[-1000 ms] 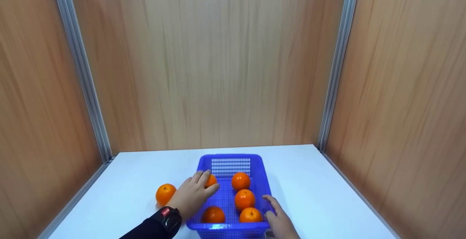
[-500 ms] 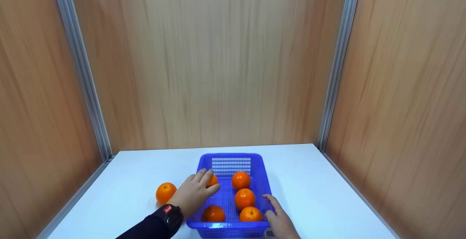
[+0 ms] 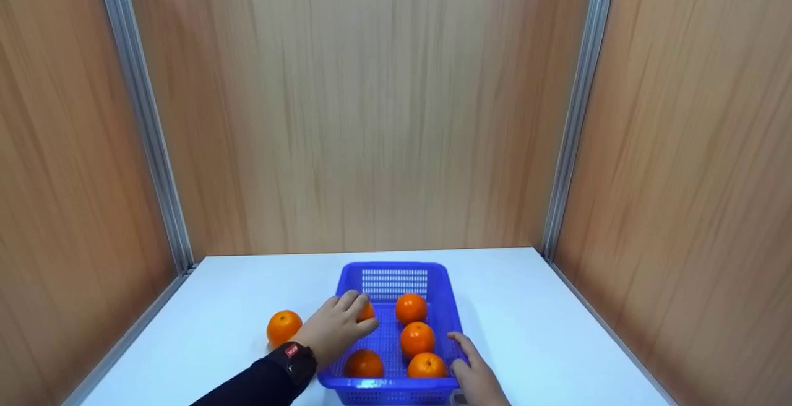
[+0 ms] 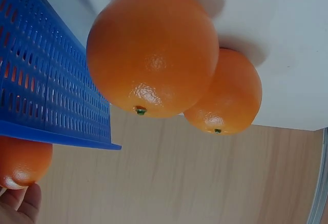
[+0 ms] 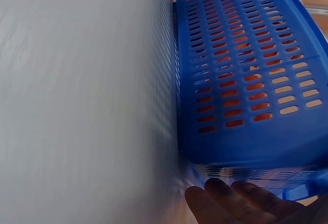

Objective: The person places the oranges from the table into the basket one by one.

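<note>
My left hand (image 3: 334, 328) reaches over the left side of the blue plastic basket (image 3: 396, 383), gripping an orange (image 3: 366, 312) that is partly covered by the fingers. In the left wrist view, fingertips (image 4: 32, 201) press against that held orange (image 4: 23, 160) beyond the basket's rim. Several more oranges lie inside, including a row along the right (image 3: 417, 339) and one at the near left (image 3: 364, 364). My right hand (image 3: 479, 375) is beside the basket's near right corner, index finger along the rim. The right wrist view has its extended fingers (image 5: 225, 201) close to the perforated wall (image 5: 241, 80).
On the white table (image 3: 557, 332), left of the basket, sits a loose orange (image 3: 284, 327). The left wrist view reveals two there, a nearer orange (image 4: 154, 49) overlapping a farther orange (image 4: 228, 93). Wood-grain panels (image 3: 371, 115) enclose the table.
My left hand has shifted slightly right and lower over the basket with the orange in its grip. The right hand and the other oranges keep their places.
</note>
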A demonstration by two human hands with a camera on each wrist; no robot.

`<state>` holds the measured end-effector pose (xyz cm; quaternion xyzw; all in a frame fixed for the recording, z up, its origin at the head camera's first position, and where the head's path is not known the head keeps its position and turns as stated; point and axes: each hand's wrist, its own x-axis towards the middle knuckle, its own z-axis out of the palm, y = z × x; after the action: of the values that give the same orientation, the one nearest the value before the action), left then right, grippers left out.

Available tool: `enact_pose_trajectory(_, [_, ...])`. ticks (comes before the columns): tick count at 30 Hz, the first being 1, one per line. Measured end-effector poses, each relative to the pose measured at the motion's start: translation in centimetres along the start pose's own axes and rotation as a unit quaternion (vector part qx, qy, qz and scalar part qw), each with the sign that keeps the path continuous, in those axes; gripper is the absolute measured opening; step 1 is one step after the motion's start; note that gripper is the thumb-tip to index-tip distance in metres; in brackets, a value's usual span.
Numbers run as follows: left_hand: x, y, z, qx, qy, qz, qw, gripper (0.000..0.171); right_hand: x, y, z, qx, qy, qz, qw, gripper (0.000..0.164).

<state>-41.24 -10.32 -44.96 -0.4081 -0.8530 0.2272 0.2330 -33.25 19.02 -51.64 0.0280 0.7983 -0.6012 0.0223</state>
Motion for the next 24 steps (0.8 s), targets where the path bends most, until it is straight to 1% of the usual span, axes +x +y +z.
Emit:
enact_pose_trajectory(4, [0.5,0.1,0.2,0.01,-0.004,0.019,0.9998,0.048,0.1,0.2,-0.1,-0.014,0.008,0.007,1.0,0.058])
enact_pose_trajectory(8, [1.2,-0.1,0.4,0.016,0.007,0.02,0.9996,0.046,0.4,0.1,-0.3,-0.012,0.01,0.01,1.0,0.058])
enact_pose_trajectory(11, [1.5,-0.1,0.3,0.029,0.018,0.023,0.9992,0.044,0.7,0.1,-0.4,-0.023,0.019,-0.003,1.0,0.058])
enact_pose_trajectory(13, [1.7,-0.1,0.3,0.034,0.019,0.028,0.9989,0.043,0.7,0.2,-0.4,-0.031,0.026,-0.008,0.999,0.058])
enact_pose_trajectory(16, [1.9,0.1,0.4,0.028,0.012,0.037,0.9989,0.04,0.6,0.4,-0.6,-0.036,0.032,-0.01,0.999,0.059])
enact_pose_trajectory(18, [2.0,0.2,0.5,0.015,0.002,0.039,0.9991,0.04,0.6,0.5,-0.6,-0.023,0.029,0.0,0.999,0.059])
enact_pose_trajectory(21, [2.0,0.1,0.4,0.004,-0.005,0.036,0.9993,0.037,0.7,0.5,-0.6,-0.011,0.02,0.006,1.0,0.059])
enact_pose_trajectory(24, [2.2,-0.1,0.4,0.001,-0.003,0.032,0.9995,0.035,0.8,0.3,-0.7,-0.003,0.015,0.008,1.0,0.06])
